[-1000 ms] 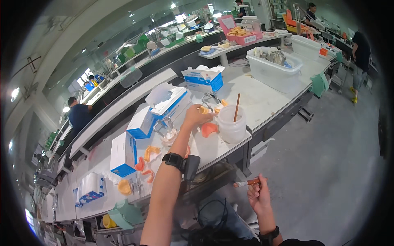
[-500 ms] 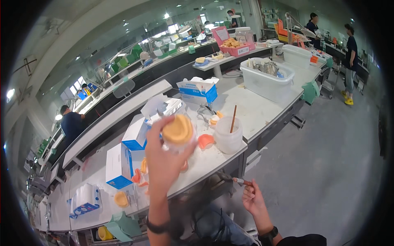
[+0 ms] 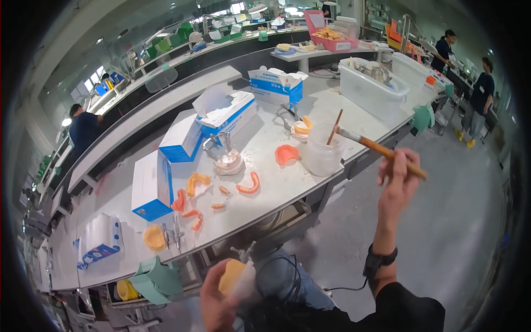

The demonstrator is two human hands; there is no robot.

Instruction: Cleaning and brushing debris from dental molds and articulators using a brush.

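Left hand: the left hand [image 3: 217,305] curls round a yellow-and-white cast [image 3: 232,276] low in the view, in front of the bench; fingers closed in to its width.
Right hand: the right hand [image 3: 399,178] pinches the wooden handle of a brush [image 3: 376,146], thumb and fingers drawn together, above the floor beside the bench.
Brush head: at the mouth of the translucent tub [image 3: 323,160]; whether it touches the rim, I cannot tell.
Tub: a thin brown stick [image 3: 336,123] leans in it and sticks out above the rim; its other contents are unclear.
White bin: the large white bin [image 3: 365,95] holds a jumble of grey metal pieces.
Pink box: the pink box [image 3: 323,42], lid raised, is heaped with yellowish pieces.
Open carton: a pale sheet bulges from the top of the blue-and-white carton [image 3: 240,113].
Tissue pack: the tissue pack [image 3: 99,243] has a blue printed side.
Writing: the carton's blue panel bears small print, too blurred to read; a pale label marks the pink box's front.
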